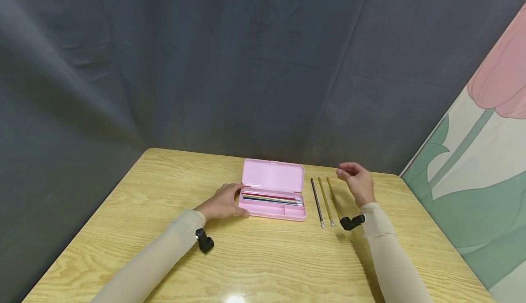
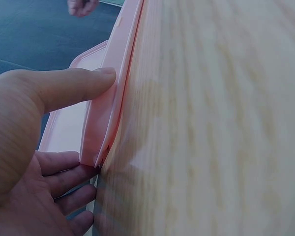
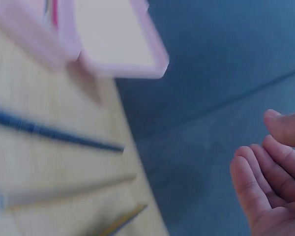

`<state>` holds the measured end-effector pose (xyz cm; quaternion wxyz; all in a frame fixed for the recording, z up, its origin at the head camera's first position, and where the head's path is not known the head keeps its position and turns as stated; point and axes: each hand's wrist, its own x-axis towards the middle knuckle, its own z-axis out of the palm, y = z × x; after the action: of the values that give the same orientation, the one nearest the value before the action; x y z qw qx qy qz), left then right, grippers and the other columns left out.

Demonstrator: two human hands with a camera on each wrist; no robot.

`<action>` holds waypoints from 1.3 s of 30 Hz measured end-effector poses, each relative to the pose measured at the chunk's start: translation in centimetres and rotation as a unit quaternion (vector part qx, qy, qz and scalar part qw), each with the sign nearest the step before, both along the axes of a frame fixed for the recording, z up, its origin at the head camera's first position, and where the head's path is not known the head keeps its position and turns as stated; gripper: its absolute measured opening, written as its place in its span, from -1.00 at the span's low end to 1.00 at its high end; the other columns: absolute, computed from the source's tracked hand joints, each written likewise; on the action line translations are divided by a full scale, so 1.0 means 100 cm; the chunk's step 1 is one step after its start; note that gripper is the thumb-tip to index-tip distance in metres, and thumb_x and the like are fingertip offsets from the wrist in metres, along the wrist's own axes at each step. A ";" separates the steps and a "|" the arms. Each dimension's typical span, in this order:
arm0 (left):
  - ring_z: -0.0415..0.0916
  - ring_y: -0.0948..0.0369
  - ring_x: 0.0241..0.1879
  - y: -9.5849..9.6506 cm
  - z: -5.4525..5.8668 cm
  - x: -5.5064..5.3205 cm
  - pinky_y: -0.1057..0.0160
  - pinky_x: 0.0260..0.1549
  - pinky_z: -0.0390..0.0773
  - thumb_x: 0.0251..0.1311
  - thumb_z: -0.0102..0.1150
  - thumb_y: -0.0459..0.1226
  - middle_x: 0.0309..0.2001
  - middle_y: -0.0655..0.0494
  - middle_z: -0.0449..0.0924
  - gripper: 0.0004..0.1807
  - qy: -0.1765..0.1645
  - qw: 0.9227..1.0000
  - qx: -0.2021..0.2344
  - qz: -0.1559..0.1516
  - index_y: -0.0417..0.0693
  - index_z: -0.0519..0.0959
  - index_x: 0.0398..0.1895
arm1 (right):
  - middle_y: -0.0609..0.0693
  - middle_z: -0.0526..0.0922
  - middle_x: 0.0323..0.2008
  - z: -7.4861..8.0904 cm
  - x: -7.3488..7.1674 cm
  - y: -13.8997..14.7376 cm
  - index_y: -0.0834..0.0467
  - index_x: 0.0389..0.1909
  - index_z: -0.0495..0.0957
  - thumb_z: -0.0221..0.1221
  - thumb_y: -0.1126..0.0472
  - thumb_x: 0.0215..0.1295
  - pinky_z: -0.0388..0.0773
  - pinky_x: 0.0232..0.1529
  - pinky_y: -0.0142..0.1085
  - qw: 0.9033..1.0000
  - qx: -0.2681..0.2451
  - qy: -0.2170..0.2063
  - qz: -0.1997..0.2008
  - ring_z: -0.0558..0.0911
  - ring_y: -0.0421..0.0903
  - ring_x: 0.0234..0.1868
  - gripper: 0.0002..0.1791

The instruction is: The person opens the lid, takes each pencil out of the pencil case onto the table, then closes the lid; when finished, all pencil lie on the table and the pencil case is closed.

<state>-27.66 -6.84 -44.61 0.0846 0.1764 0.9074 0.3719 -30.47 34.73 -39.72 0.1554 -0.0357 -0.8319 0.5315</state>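
A pink pencil case [image 1: 295, 211] lies with its lid [image 1: 273, 175] raised at the back; several pencils [image 1: 271, 199] lie in its long compartment. My left hand [image 1: 225, 202] grips the case's left end. In the left wrist view its thumb [image 2: 83, 87] presses the front wall, while the fingers [image 2: 64, 179] bend against the end. My right hand [image 1: 356, 185] is raised beyond the loose pencils, holding nothing, its fingers [image 3: 253, 184] loosely bent and apart from the thumb. Beside the case lie a dark pencil [image 1: 317, 201] and two yellow pencils, one in the middle [image 1: 326, 200] and one rightmost [image 1: 333, 195].
The case and pencils are on a wood-grain table [image 1: 263, 257], near its back edge. Behind it hangs a dark grey curtain [image 1: 246, 65]. A panel with a painted tulip [image 1: 501, 79] stands along the right side. A small black camera is strapped to each wrist.
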 end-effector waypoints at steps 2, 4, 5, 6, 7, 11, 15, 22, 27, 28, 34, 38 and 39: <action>0.23 -0.02 0.46 0.000 0.000 0.000 -0.12 0.46 0.28 -0.03 0.55 0.00 0.45 -0.05 0.34 0.02 -0.002 1.000 0.001 0.001 -0.08 0.29 0.50 | -0.41 0.64 -0.36 0.006 0.000 -0.009 0.33 0.07 0.57 0.31 0.19 0.35 0.60 -0.21 -0.58 0.999 -0.033 0.014 0.013 0.66 -0.44 -0.31 -0.62; 0.23 -0.03 0.46 0.000 0.000 0.000 -0.11 0.46 0.28 -0.03 0.56 0.01 0.45 -0.05 0.35 0.02 -0.002 1.000 0.003 0.001 -0.08 0.29 0.50 | -0.39 0.67 -0.35 0.012 0.000 -0.019 0.37 0.07 0.56 0.32 0.24 0.33 0.61 -0.19 -0.57 0.997 -0.059 0.026 0.029 0.67 -0.42 -0.30 -0.62; 0.23 -0.03 0.46 0.001 -0.001 0.000 -0.11 0.45 0.28 -0.04 0.56 0.01 0.45 -0.06 0.35 0.02 -0.001 1.000 0.005 0.001 -0.09 0.29 0.50 | -0.37 0.67 -0.35 0.014 0.000 -0.024 0.39 0.07 0.55 0.32 0.26 0.33 0.62 -0.18 -0.56 0.997 -0.068 0.030 0.038 0.67 -0.42 -0.29 -0.62; 0.22 -0.03 0.47 0.001 -0.001 0.000 -0.11 0.46 0.28 -0.04 0.56 0.02 0.46 -0.06 0.35 0.03 -0.001 1.000 0.005 0.001 -0.08 0.29 0.50 | -0.37 0.67 -0.33 0.017 0.000 -0.030 0.40 0.07 0.55 0.31 0.28 0.33 0.62 -0.17 -0.56 0.996 -0.073 0.033 0.047 0.67 -0.42 -0.29 -0.62; 0.22 -0.02 0.47 0.001 -0.002 0.000 -0.11 0.46 0.27 -0.04 0.56 0.02 0.46 -0.05 0.35 0.03 -0.002 1.000 0.005 0.001 -0.08 0.30 0.50 | -0.36 0.68 -0.32 0.018 0.001 -0.035 0.42 0.08 0.54 0.31 0.30 0.33 0.62 -0.16 -0.56 0.995 -0.078 0.035 0.056 0.67 -0.41 -0.28 -0.62; 0.23 -0.02 0.47 0.004 -0.001 0.002 -0.11 0.46 0.28 -0.05 0.56 0.03 0.46 -0.05 0.35 0.03 -0.003 1.000 0.005 0.002 -0.07 0.30 0.50 | -0.33 0.67 -0.31 0.021 -0.001 -0.054 0.41 0.06 0.56 0.30 0.32 0.32 0.61 -0.16 -0.57 0.993 -0.074 0.043 0.077 0.67 -0.41 -0.27 -0.64; 0.23 -0.01 0.46 0.005 0.000 0.002 -0.11 0.45 0.29 -0.04 0.56 0.03 0.45 -0.04 0.35 0.03 -0.002 1.000 0.003 0.000 -0.06 0.29 0.50 | -0.14 0.71 -0.22 0.020 -0.003 -0.069 0.37 0.03 0.59 0.31 0.31 0.32 0.60 -0.16 -0.56 0.994 -0.058 0.044 0.084 0.67 -0.39 -0.25 -0.68; 0.25 -0.01 0.43 0.005 -0.001 0.001 -0.11 0.43 0.30 -0.05 0.56 0.02 0.44 -0.04 0.37 0.02 0.002 1.000 0.002 -0.001 -0.06 0.30 0.49 | 0.19 0.71 -0.11 0.019 -0.004 -0.091 0.38 0.01 0.61 0.31 0.36 0.30 0.59 -0.18 -0.57 0.992 -0.053 0.032 0.106 0.65 -0.36 -0.27 -0.70; 0.23 -0.02 0.46 0.006 -0.001 0.001 -0.12 0.44 0.29 -0.04 0.56 0.03 0.46 -0.05 0.35 0.03 0.004 1.000 -0.002 -0.002 -0.08 0.30 0.49 | 0.18 0.71 -0.11 0.016 -0.001 -0.106 0.30 -0.01 0.64 0.33 0.33 0.28 0.58 -0.22 -0.56 0.992 -0.021 0.020 0.122 0.62 -0.25 -0.24 -0.73; 0.23 -0.02 0.46 0.006 -0.001 0.001 -0.12 0.45 0.29 -0.05 0.56 0.03 0.46 -0.05 0.35 0.03 0.004 1.000 -0.002 -0.002 -0.08 0.30 0.49 | 0.19 0.71 -0.10 0.015 0.000 -0.109 0.27 -0.01 0.64 0.33 0.32 0.29 0.58 -0.20 -0.55 0.992 -0.011 0.018 0.127 0.62 -0.22 -0.22 -0.73; 0.22 -0.02 0.47 0.006 -0.001 0.001 -0.11 0.45 0.28 -0.04 0.56 0.02 0.46 -0.04 0.35 0.02 0.002 1.000 0.002 -0.003 -0.07 0.30 0.50 | 0.16 0.72 -0.09 0.004 0.003 -0.131 0.17 -0.05 0.67 0.33 0.32 0.28 0.60 -0.16 -0.51 0.986 0.032 0.011 0.161 0.66 -0.10 -0.15 -0.77; 0.21 -0.02 0.47 0.006 -0.003 0.000 -0.10 0.46 0.27 -0.04 0.56 0.02 0.47 -0.04 0.34 0.03 0.002 1.000 -0.001 -0.002 -0.07 0.29 0.50 | 0.10 0.76 -0.16 -0.008 0.002 -0.147 0.16 -0.10 0.69 0.36 0.34 0.23 0.62 -0.16 -0.43 0.979 0.079 0.018 0.189 0.70 -0.12 -0.18 -0.78; 0.22 -0.02 0.47 0.006 -0.003 -0.001 -0.11 0.46 0.28 -0.04 0.56 0.02 0.46 -0.04 0.34 0.03 0.003 1.000 -0.001 -0.002 -0.08 0.29 0.50 | 0.09 0.77 -0.17 -0.011 0.002 -0.150 0.16 -0.11 0.69 0.36 0.35 0.22 0.64 -0.15 -0.39 0.976 0.093 0.018 0.196 0.71 -0.12 -0.19 -0.78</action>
<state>-27.71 -6.28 -44.94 0.0830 0.1791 0.9078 0.3699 -30.27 19.70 -40.80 0.0660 0.1528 -0.8657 0.4721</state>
